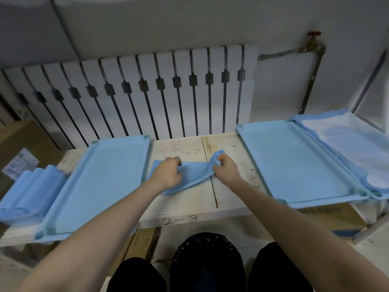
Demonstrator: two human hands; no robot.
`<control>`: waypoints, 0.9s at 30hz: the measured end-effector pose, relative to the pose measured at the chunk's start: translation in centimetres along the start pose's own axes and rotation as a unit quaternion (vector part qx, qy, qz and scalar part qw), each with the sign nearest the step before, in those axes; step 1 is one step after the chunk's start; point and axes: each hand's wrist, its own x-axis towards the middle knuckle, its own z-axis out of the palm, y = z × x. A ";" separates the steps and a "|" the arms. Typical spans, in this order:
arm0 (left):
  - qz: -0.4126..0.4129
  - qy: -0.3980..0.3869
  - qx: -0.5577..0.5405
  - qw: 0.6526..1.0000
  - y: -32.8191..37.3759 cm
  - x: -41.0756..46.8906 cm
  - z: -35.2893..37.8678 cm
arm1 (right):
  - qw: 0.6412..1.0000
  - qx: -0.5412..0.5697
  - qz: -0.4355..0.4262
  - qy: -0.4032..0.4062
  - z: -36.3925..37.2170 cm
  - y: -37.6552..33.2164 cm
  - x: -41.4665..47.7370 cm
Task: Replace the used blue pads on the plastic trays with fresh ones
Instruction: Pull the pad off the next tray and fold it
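Both hands are busy with one folded blue pad (192, 175) at the middle of the frame, on the bare strip of worktop (185, 203) between the two trays. The left hand (168, 173) has its fingers curled round one edge of the pad, and the right hand (226, 167) pinches the opposite end, which lifts off the surface. They appear to be pulling it open.

The left tray (101, 186) and the right tray (294, 165) both show bare plastic floors, so their used pads seem to be already out, and neither has a fresh one yet. At the far right edge, a third tray (377, 194) carries a spread pad (347, 144), blue at the border and pale inside. Whether that pad is fresh or used cannot be told.

A stack of folded pads (31, 190) lies at the lower left, touching the left tray. A black-lined bin (206, 253) stands at the bottom centre.

By this reading the stripping is done and the relining is barely begun, with at least two trays left to cover.
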 end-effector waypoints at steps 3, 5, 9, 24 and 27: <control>0.084 0.055 -0.023 0.995 1.6 0.0 -1.7 | 0.996 0.065 -0.034 -0.041 -1.0 -3.2 -1.1; 0.130 0.074 -0.028 0.988 2.6 -0.6 -3.1 | 0.991 0.102 -0.051 -0.071 -1.8 -5.1 -2.0; 0.176 0.081 -0.036 0.980 4.4 -2.4 -6.0 | 0.982 0.089 -0.090 -0.137 -3.5 -8.0 -3.5; -0.064 -0.123 -0.331 0.933 3.0 -5.0 -9.8 | 0.974 0.138 -0.034 -0.179 -9.7 -8.9 -4.9; -0.094 -0.042 -0.399 0.911 4.0 -3.9 -9.9 | 0.988 0.107 -0.044 -0.105 -10.0 -9.9 -4.4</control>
